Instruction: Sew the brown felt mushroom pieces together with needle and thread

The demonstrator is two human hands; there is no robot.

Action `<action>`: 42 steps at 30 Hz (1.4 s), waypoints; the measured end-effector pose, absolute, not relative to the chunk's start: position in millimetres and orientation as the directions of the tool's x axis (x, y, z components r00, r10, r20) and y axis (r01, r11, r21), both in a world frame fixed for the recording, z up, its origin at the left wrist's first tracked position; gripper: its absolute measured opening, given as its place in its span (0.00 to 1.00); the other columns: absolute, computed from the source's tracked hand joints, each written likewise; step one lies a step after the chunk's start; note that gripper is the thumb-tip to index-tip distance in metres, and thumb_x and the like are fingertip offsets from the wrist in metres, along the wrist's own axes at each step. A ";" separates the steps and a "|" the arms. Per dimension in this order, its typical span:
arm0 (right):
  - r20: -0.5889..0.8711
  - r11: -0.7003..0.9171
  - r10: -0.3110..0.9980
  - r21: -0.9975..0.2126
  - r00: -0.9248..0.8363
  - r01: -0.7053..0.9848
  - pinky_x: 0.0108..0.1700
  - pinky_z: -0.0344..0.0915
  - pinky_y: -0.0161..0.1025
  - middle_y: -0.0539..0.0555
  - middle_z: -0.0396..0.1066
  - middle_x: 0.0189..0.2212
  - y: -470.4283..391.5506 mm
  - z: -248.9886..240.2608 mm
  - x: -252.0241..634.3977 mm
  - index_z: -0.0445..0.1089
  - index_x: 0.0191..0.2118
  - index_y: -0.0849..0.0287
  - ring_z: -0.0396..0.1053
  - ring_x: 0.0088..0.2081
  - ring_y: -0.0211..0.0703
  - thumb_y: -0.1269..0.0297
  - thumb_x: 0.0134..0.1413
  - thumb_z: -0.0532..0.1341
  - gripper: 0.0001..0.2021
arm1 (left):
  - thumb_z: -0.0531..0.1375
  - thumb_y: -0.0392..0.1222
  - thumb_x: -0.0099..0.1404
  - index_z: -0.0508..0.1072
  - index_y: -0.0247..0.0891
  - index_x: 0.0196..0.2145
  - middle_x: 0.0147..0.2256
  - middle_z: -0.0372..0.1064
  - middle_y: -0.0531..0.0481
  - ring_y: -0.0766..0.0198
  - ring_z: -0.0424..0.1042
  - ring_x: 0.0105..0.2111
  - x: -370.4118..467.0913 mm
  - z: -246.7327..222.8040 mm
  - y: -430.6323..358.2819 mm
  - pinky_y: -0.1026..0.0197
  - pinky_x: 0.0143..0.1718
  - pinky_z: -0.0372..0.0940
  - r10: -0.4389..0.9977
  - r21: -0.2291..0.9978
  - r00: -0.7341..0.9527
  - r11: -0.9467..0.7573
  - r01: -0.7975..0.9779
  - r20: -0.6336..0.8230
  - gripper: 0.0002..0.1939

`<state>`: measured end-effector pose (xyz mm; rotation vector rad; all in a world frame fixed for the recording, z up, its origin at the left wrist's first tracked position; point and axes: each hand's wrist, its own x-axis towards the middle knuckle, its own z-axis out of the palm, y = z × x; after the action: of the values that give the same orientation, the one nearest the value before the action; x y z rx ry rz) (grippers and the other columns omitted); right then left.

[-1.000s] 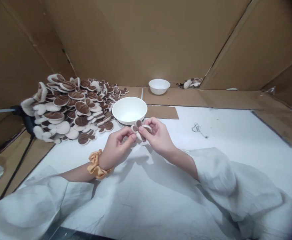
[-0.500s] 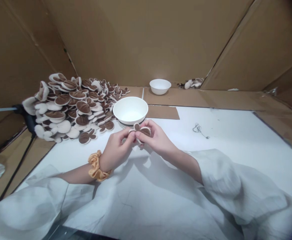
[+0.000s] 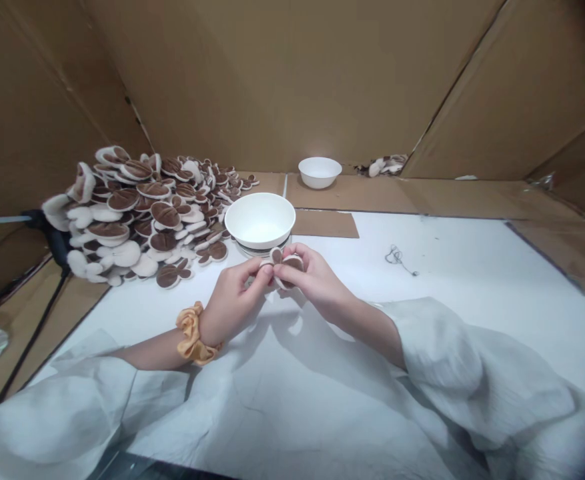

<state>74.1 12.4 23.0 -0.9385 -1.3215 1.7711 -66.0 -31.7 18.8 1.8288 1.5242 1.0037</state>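
Note:
Between both hands is a plush piece (image 3: 292, 264), brown with a cream edge and several rounded lobes. My left hand (image 3: 241, 293) pinches its left side between thumb and fingers; a yellow scrunchie (image 3: 192, 333) circles that wrist. My right hand (image 3: 319, 277) grips the right side, its thumb lying over the brown face. Fingertips hide part of the piece. Just beyond the hands stands a white bowl (image 3: 261, 220), its inside plain white where it shows. A large heap of similar plush pieces (image 3: 142, 213) lies to the left.
A second white bowl (image 3: 320, 173) stands farther back on cardboard, near a small bunch of plush pieces (image 3: 388, 165). Tangled dark thread (image 3: 397, 259) lies on the white tabletop (image 3: 472, 267) at right. Cardboard walls (image 3: 292, 80) surround the table. A black clamp-like fixture (image 3: 55, 240) is at left.
Both hands stay in nearly the same spot, still holding the plush piece. The piece has tilted slightly between the fingers. The whole view has shifted a little.

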 end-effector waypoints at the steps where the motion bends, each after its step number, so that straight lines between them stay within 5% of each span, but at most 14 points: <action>1: -0.111 -0.191 0.875 -0.974 -0.471 -0.124 0.24 0.56 0.31 0.42 0.59 0.17 12.6 22.5 74.2 0.55 0.29 0.57 0.58 0.21 0.32 0.69 0.37 0.59 0.11 | 0.49 0.47 0.65 0.66 0.35 0.25 0.24 0.64 0.53 0.67 0.63 0.26 -66.2 19.0 -31.6 0.66 0.28 0.56 0.977 0.795 0.077 -0.207 0.570 0.199 0.17; 12: 0.064 0.033 0.944 -0.994 -0.323 -0.100 0.35 0.63 0.36 0.50 0.65 0.32 18.3 14.3 76.4 0.57 0.36 0.58 0.66 0.32 0.37 0.66 0.40 0.62 0.15 | 0.55 0.45 0.61 0.68 0.34 0.31 0.29 0.68 0.50 0.65 0.65 0.29 -67.0 17.0 -20.8 0.65 0.30 0.59 0.991 0.910 0.093 -0.129 0.394 0.100 0.11; 20: 0.140 0.128 0.974 -0.989 -0.180 -0.079 0.32 0.61 0.35 0.47 0.61 0.27 24.3 10.1 82.0 0.55 0.31 0.57 0.64 0.29 0.35 0.66 0.40 0.61 0.13 | 0.54 0.45 0.62 0.67 0.35 0.30 0.28 0.67 0.51 0.66 0.65 0.29 -53.7 11.9 -18.2 0.66 0.32 0.60 0.983 0.903 0.068 -0.183 0.389 0.170 0.11; 31: 0.133 0.122 0.982 -0.988 -0.132 -0.090 0.33 0.60 0.35 0.47 0.62 0.27 23.0 17.0 108.3 0.58 0.31 0.58 0.62 0.29 0.35 0.68 0.40 0.61 0.10 | 0.52 0.38 0.62 0.66 0.37 0.30 0.29 0.67 0.52 0.66 0.66 0.30 -30.0 16.0 -12.0 0.66 0.34 0.59 0.917 0.677 0.182 -0.386 0.627 0.355 0.05; 42: 0.105 0.097 0.991 -0.991 -0.088 -0.093 0.33 0.59 0.35 0.45 0.62 0.25 24.6 17.9 123.0 0.58 0.30 0.58 0.62 0.28 0.34 0.69 0.39 0.61 0.11 | 0.51 0.38 0.62 0.66 0.37 0.30 0.28 0.66 0.51 0.65 0.64 0.30 -19.8 19.0 -5.2 0.64 0.33 0.58 0.899 0.634 0.214 -0.423 0.648 0.382 0.06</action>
<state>123.0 24.6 17.9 -1.0242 -1.2568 1.2414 -19.8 -5.2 19.0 2.1572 1.4448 1.0396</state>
